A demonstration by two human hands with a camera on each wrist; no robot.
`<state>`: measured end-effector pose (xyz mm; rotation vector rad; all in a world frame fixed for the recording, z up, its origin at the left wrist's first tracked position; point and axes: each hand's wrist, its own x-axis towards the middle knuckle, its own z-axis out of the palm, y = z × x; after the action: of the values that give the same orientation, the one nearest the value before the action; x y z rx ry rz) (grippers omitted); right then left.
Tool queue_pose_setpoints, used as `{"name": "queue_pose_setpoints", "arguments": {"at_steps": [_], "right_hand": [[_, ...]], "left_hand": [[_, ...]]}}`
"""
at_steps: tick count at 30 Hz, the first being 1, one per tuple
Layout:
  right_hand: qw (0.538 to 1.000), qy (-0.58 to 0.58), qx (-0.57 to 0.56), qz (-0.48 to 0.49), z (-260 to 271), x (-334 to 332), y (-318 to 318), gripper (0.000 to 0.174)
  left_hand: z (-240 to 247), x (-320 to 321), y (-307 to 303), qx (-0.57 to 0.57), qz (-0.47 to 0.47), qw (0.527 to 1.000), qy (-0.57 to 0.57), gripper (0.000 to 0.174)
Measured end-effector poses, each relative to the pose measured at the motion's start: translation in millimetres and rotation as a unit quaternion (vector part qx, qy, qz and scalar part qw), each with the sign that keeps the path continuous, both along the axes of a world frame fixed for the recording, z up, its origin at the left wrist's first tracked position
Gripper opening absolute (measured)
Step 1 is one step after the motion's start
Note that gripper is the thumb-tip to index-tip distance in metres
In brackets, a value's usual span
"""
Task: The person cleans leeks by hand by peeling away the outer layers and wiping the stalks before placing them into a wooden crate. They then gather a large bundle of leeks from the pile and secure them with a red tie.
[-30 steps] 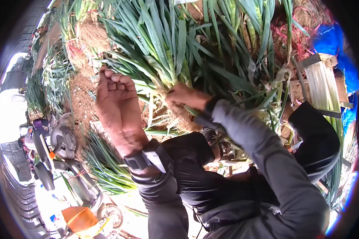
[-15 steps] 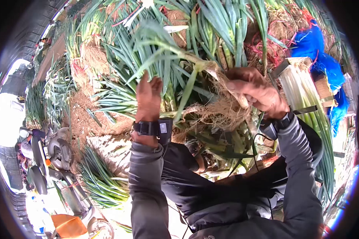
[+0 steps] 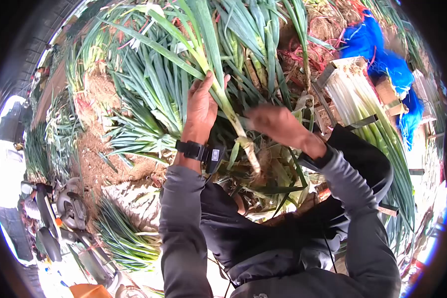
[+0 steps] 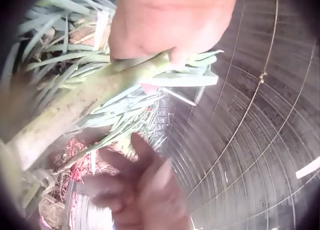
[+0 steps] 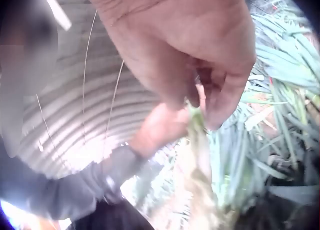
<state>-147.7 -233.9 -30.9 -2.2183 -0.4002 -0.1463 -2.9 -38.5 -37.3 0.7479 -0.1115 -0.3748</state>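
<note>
In the head view my left hand (image 3: 202, 104) holds a long green onion (image 3: 232, 116) between thumb and fingers, at the base of its leaves. The leaves fan out above the hand; the pale stem slants down to a root end (image 3: 256, 171). In the left wrist view the stem (image 4: 75, 102) runs out under the gripping hand. My right hand (image 3: 278, 125), blurred, is just right of the stem with nothing visible in its grasp. Its fingers (image 4: 117, 162) look loosely spread from the left wrist.
Leafy bundles of green onions (image 3: 154, 84) lie behind the hands. Trimmed pale stalks (image 3: 357, 94) rest on a wooden stand at right, near blue netting (image 3: 370, 44). Peeled leaf scraps (image 3: 278, 193) lie between the knees. Another bundle (image 3: 121, 233) and a scooter (image 3: 74, 208) are at left.
The right hand took a green onion from the heap and brought it up. Now the left hand grips it upright by the leaf base, and the right hand has come off it.
</note>
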Motion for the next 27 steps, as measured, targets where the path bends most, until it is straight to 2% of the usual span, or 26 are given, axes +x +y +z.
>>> {"name": "queue_pose_setpoints", "arguments": {"at_steps": [1,2,5,9,11,13,16,17,19,21,23,25,26,27], "right_hand": [[0.993,0.002,0.095,-0.064,19,16,9,0.035],[0.982,0.058,0.145,-0.101,24,38,15,0.033],[0.941,0.095,0.321,-0.055,24,78,38,0.028],[0.897,0.058,0.438,-0.012,20,90,62,0.014],[0.879,0.058,0.471,0.038,28,92,67,0.021],[0.908,0.062,0.411,0.046,35,96,69,0.02],[0.955,0.05,0.29,0.038,47,99,66,0.021],[0.958,0.074,0.269,0.067,57,88,70,0.022],[0.993,0.042,0.092,0.053,51,67,86,0.022],[0.95,0.004,0.307,0.055,37,66,87,0.017],[0.896,0.055,0.439,0.045,39,60,58,0.016],[0.886,0.145,0.441,0.018,41,36,38,0.015],[0.89,0.141,0.43,0.056,19,22,26,0.017],[0.908,0.214,0.355,0.064,-13,8,15,0.019]], "left_hand": [[6,-7,-2,0.009,0.0,1.0,-0.004,0.033],[10,-13,-3,0.018,-0.013,1.0,-0.013,0.034],[20,-18,-9,0.014,-0.003,0.998,-0.061,0.037],[30,-12,10,-0.041,0.006,0.995,-0.087,0.032],[30,-8,14,-0.06,0.023,0.994,-0.083,0.029],[29,-8,20,-0.04,0.031,0.994,-0.096,0.044],[28,-5,21,-0.052,0.037,0.993,-0.095,0.043],[26,0,24,-0.055,0.056,0.994,-0.079,0.042],[24,10,28,-0.063,0.093,0.993,-0.047,0.041],[15,28,38,-0.111,0.05,0.992,-0.044,0.029],[31,21,47,-0.11,0.074,0.988,-0.076,0.026],[35,21,60,-0.102,0.099,0.987,-0.08,0.025],[36,22,65,-0.102,0.111,0.985,-0.082,0.025],[35,22,69,-0.095,0.122,0.984,-0.085,0.025]]}}
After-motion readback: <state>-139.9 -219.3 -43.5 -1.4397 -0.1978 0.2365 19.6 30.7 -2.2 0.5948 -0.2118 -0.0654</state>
